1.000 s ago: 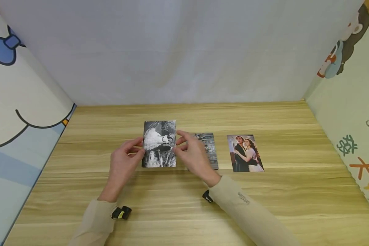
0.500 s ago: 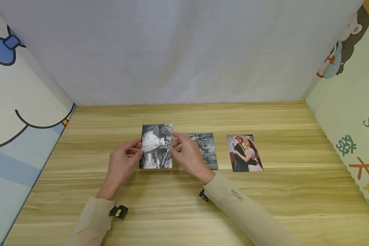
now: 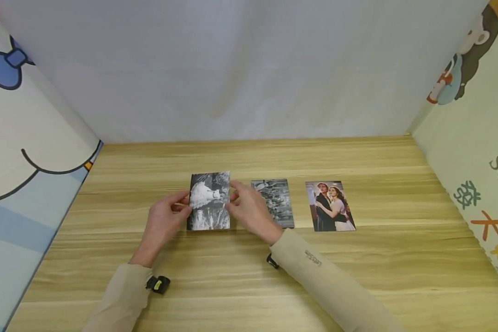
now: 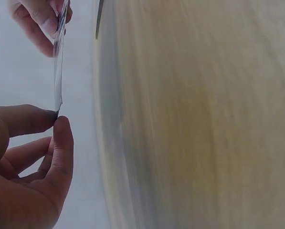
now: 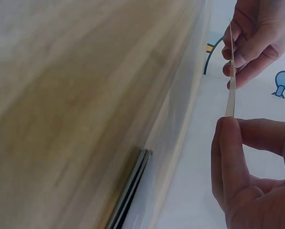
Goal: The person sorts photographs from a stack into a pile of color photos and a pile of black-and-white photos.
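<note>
A black-and-white photo card (image 3: 209,200) showing a figure in a white dress, turned sideways, is held above the table between both hands. My left hand (image 3: 166,221) pinches its left edge between thumb and fingers. On the opposite edge my right hand (image 3: 253,210) pinches it the same way. Both wrist views show the card edge-on and thin, clear of the wood: the left wrist view has the card (image 4: 59,62) between two sets of fingertips, and the right wrist view shows its slim edge (image 5: 232,95).
Just right of the right hand, partly covered by it, lies a grey photo card stack (image 3: 279,203). Further right is a colour photo card (image 3: 331,206) of an embracing couple. The wooden table (image 3: 224,281) meets a pale back wall (image 3: 249,69).
Both hands have brought the black-and-white photo card lower and slightly left, tilting it a little. More of the grey card stack shows beside the right hand.
</note>
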A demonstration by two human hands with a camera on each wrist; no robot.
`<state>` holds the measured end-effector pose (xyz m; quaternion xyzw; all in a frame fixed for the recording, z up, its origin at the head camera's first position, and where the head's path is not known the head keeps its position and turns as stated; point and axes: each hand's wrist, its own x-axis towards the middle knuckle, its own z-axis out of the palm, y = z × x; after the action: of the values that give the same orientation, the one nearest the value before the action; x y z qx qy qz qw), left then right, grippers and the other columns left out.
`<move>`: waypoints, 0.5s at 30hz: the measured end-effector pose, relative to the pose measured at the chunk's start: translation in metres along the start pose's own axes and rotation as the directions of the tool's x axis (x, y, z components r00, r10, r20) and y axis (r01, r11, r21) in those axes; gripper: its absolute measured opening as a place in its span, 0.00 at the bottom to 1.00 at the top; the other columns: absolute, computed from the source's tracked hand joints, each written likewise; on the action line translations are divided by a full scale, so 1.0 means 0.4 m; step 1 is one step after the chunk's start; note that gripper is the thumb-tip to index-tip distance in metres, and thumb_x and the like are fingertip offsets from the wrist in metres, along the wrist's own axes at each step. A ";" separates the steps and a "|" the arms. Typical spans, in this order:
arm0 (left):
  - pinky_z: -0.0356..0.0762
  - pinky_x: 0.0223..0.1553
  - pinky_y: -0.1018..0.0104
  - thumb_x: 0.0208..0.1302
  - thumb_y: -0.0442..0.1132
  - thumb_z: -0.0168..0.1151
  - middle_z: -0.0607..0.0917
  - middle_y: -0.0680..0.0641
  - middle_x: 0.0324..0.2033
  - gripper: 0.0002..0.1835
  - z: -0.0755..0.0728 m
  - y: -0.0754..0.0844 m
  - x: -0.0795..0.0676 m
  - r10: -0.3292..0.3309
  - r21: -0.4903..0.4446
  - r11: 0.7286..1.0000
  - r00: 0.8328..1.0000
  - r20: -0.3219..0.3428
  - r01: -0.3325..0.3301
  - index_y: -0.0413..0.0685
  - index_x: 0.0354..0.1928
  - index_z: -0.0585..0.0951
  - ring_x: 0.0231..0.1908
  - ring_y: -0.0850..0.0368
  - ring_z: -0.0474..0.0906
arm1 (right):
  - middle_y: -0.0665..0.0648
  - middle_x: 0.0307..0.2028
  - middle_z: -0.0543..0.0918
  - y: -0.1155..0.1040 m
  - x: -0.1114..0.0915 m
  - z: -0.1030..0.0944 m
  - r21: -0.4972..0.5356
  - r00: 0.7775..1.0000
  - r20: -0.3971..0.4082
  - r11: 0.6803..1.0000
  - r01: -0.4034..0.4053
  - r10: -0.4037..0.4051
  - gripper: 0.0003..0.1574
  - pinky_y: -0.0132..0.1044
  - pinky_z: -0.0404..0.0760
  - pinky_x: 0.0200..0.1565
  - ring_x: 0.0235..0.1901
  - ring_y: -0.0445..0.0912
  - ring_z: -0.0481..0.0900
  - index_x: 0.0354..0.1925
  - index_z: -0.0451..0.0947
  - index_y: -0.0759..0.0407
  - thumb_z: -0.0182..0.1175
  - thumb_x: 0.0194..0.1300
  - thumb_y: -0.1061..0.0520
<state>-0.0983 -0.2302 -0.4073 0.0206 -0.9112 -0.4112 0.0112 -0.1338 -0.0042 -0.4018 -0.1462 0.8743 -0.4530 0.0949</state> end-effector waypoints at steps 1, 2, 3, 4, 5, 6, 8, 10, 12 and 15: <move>0.85 0.51 0.47 0.68 0.29 0.63 0.86 0.33 0.49 0.24 0.001 -0.002 0.001 0.002 0.002 1.000 1.000 0.008 -0.002 0.30 0.66 0.77 0.48 0.38 0.86 | 0.57 0.45 0.85 0.001 0.002 0.001 -0.018 1.000 0.004 1.000 -0.001 0.001 0.41 0.30 0.84 0.34 0.36 0.45 0.84 0.72 0.68 0.66 0.69 0.64 0.65; 0.85 0.51 0.47 0.68 0.29 0.63 0.86 0.33 0.49 0.25 0.001 -0.004 0.002 0.002 0.005 1.000 1.000 0.015 -0.002 0.30 0.66 0.77 0.48 0.38 0.86 | 0.57 0.44 0.86 0.001 0.005 0.003 -0.036 1.000 0.008 0.999 -0.003 0.003 0.41 0.30 0.83 0.33 0.34 0.44 0.83 0.72 0.69 0.67 0.69 0.64 0.65; 0.85 0.51 0.47 0.68 0.28 0.63 0.87 0.33 0.49 0.25 0.002 -0.006 0.004 -0.001 0.006 1.000 1.000 0.023 0.001 0.30 0.66 0.77 0.48 0.38 0.86 | 0.56 0.44 0.86 0.002 0.008 0.005 -0.056 1.000 0.012 0.998 -0.005 0.005 0.40 0.31 0.82 0.33 0.32 0.43 0.81 0.72 0.69 0.67 0.70 0.63 0.65; 0.85 0.51 0.48 0.67 0.28 0.62 0.87 0.33 0.49 0.25 0.002 -0.008 0.005 -0.004 0.008 1.000 1.000 0.030 0.004 0.29 0.66 0.77 0.48 0.38 0.86 | 0.56 0.44 0.86 0.003 0.011 0.007 -0.074 1.000 0.016 0.997 -0.007 0.008 0.40 0.31 0.81 0.32 0.31 0.42 0.80 0.72 0.69 0.67 0.70 0.63 0.65; 0.85 0.51 0.48 0.67 0.28 0.62 0.87 0.33 0.49 0.25 0.003 -0.010 0.007 -0.007 0.008 1.000 0.999 0.038 0.007 0.29 0.66 0.77 0.48 0.39 0.86 | 0.56 0.43 0.86 0.004 0.013 0.008 -0.087 1.000 0.021 0.996 -0.010 0.012 0.40 0.31 0.80 0.32 0.29 0.42 0.79 0.71 0.69 0.67 0.70 0.63 0.64; 0.85 0.51 0.49 0.67 0.28 0.62 0.87 0.33 0.49 0.25 0.003 -0.011 0.008 -0.011 0.011 1.000 0.999 0.045 0.010 0.29 0.66 0.76 0.48 0.39 0.86 | 0.55 0.43 0.86 0.005 0.015 0.010 -0.105 1.000 0.023 0.994 -0.014 0.016 0.40 0.31 0.80 0.32 0.28 0.41 0.78 0.71 0.70 0.67 0.70 0.63 0.64; 0.85 0.51 0.49 0.67 0.28 0.63 0.87 0.33 0.49 0.26 0.004 -0.013 0.011 -0.020 0.017 1.000 0.998 0.058 0.019 0.29 0.67 0.76 0.48 0.39 0.86 | 0.54 0.42 0.86 0.006 0.019 0.012 -0.127 0.999 0.029 0.992 -0.017 0.021 0.40 0.32 0.79 0.32 0.27 0.41 0.77 0.71 0.70 0.67 0.70 0.63 0.64; 0.85 0.51 0.49 0.67 0.28 0.63 0.87 0.33 0.48 0.26 0.005 -0.015 0.014 -0.024 0.027 0.999 0.997 0.069 0.022 0.29 0.67 0.75 0.48 0.39 0.86 | 0.54 0.41 0.86 0.007 0.023 0.014 -0.145 0.999 0.037 0.989 -0.020 0.025 0.40 0.32 0.78 0.32 0.27 0.41 0.76 0.71 0.70 0.67 0.70 0.63 0.64; 0.85 0.51 0.49 0.67 0.28 0.64 0.87 0.34 0.48 0.27 0.006 -0.018 0.018 -0.025 0.041 0.999 0.996 0.080 0.022 0.28 0.67 0.75 0.48 0.39 0.86 | 0.55 0.40 0.85 0.007 0.026 0.015 -0.150 0.998 0.045 0.988 -0.024 0.031 0.40 0.31 0.78 0.31 0.26 0.41 0.76 0.71 0.69 0.68 0.70 0.63 0.64; 0.85 0.50 0.49 0.66 0.28 0.64 0.87 0.34 0.47 0.27 0.008 -0.020 0.023 -0.025 0.059 0.998 0.995 0.095 0.019 0.28 0.67 0.75 0.47 0.39 0.86 | 0.54 0.38 0.85 0.008 0.029 0.015 -0.162 0.997 0.060 0.986 -0.032 0.042 0.41 0.30 0.78 0.29 0.24 0.41 0.75 0.71 0.69 0.68 0.70 0.63 0.64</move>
<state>-0.1076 -0.2334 -0.4155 0.0112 -0.9219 -0.3854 -0.0376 -0.1436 -0.0110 -0.4083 -0.1515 0.9070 -0.3745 0.1188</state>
